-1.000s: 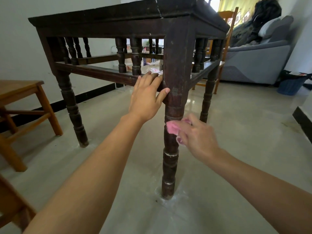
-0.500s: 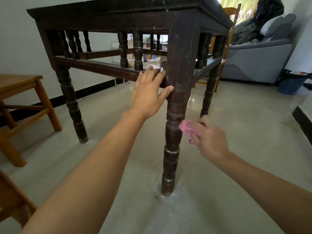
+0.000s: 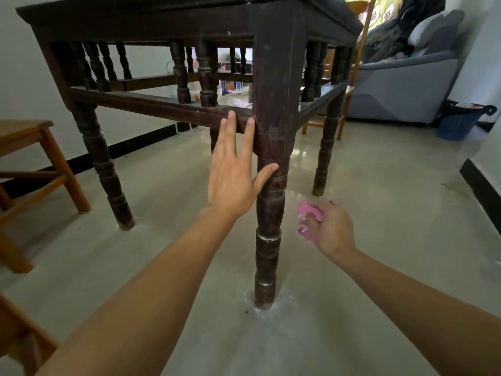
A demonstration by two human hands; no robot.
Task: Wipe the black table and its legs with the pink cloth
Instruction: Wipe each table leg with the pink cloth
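Far to the left of your fingers stands a light wooden stool (image 3: 32, 147), well apart from the work and playing no part in it. Your left hand (image 3: 233, 180) is spread flat with the fingers apart: the fingertips (image 3: 231, 116) rest on the lower rail (image 3: 151, 104) of the black table (image 3: 162, 20), and the thumb presses the near leg (image 3: 269, 207) just where the square post turns into the rounded part. That reads as a brace, steadying you or the table while the other hand works low down. Just right of that leg, apart from it and not touching, your right hand (image 3: 332, 229) is curled closed around the pink cloth (image 3: 307, 217), which is bunched into a wad poking out toward the leg; holding it balled up gives you a firm pad for the turned grooves. Pale scuff rings show on the leg below your thumb, so the lower part likely needs a pass yet. Beyond your right fingers sit a grey sofa (image 3: 406, 88) and a blue basket (image 3: 458, 123). No writing or label can be read anywhere.
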